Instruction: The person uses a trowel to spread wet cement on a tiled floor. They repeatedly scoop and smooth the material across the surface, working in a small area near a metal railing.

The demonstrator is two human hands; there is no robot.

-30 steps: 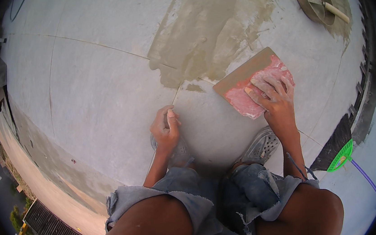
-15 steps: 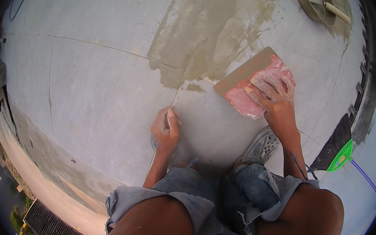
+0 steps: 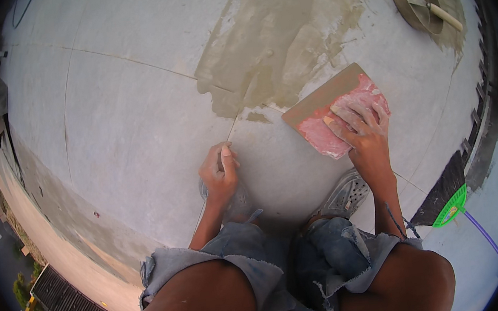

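Note:
My right hand [image 3: 366, 135] grips a wide flat spreader [image 3: 321, 94] with a grey-smeared blade and a chalky pink-red section, lying over the pale floor [image 3: 125, 119]. Its upper left is close to a patch of wet grey-beige paste [image 3: 262, 46] spread across the joints. My left hand [image 3: 219, 164] is closed in front of my left shoe, near a thin joint line; whatever it holds, if anything, is too hidden to name. Both my feet are on the floor beneath me, in grey perforated clogs [image 3: 345, 194].
A round metal pan [image 3: 403, 4] with a white-handled trowel [image 3: 444, 17] sits at the upper right. A green broom [image 3: 452, 208] with dark bristles and a purple stick lies at the lower right. A slatted dark grate [image 3: 77, 301] and greenery show beyond the left edge; a dark rail runs along the right.

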